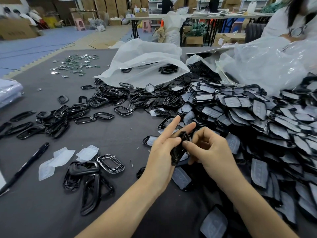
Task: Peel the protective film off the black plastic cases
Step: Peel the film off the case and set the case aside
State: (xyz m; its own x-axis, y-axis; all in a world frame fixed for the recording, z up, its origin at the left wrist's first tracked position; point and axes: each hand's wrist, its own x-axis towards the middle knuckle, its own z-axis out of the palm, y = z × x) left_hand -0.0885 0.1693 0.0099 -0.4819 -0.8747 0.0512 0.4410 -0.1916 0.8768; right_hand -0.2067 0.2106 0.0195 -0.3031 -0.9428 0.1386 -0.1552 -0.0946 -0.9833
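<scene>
- Held piece: your left hand (pixel 161 152) grips one black case (pixel 179 152) edge-on, just above the table (pixel 120 134). The thumb and lower fingers are clamped on it, and the index and middle fingers are stretched out clear.
- Your right hand (pixel 212 148) is curled in, with the thumb tip on the case's edge and the fingers tucked beneath. I cannot tell whether any film is pinched yet.
- Risk: the thumb may skate off the glossy edge if the film corner has not lifted, which would scuff the case.
- Risk: the left grip is narrow, so a hard pull could twist the case loose into the unpeeled pile (pixel 257 117) (it would be hard to find again).
- Risk: the film may tear partway if pulled at a steep angle.
- Count, in hand: 1 case.
- Count, peeled film pieces (pixel 58 158) at left: 3 or 4, overlapping.
- Count, bare frames (pixel 89 176) nearest you: about 5.
- Count, marker pen (pixel 25 170): 1.
- Count, bags: 1 white bag (pixel 145 60) and 1 clear bag (pixel 265 60).
- Unpeeled pile: too many to count.
</scene>
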